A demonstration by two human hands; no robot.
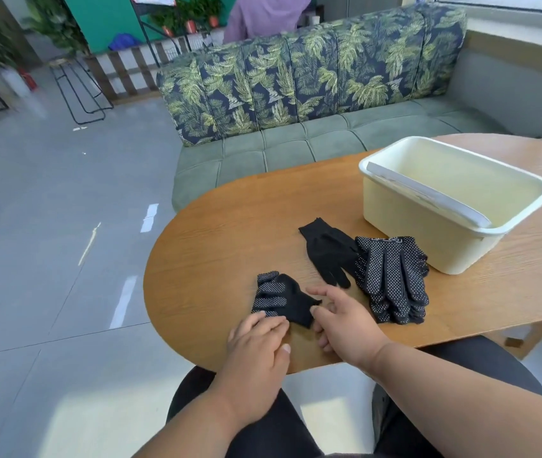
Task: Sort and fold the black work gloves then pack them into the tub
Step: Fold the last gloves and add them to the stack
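Left hand (258, 338) lies flat, fingers straight, fingertips touching the near edge of the folded glove (281, 299). Right hand (345, 320) relaxed, loose, thumb just at that glove's cuff, gripping nothing. Beyond the right hand: plain black glove (327, 251), touching the dotted glove stack (391, 279) on its right. Cream tub (454, 206) farther right, behind the stack, on the wooden table (213, 242). Green sofa (296, 94) beyond.

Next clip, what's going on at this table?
A person is folding black work gloves. Both hands, left hand and right hand, press on a folded glove near the table edge. A plain glove and a stack of dotted gloves wait beside the cream tub, which has no gloves visible inside.
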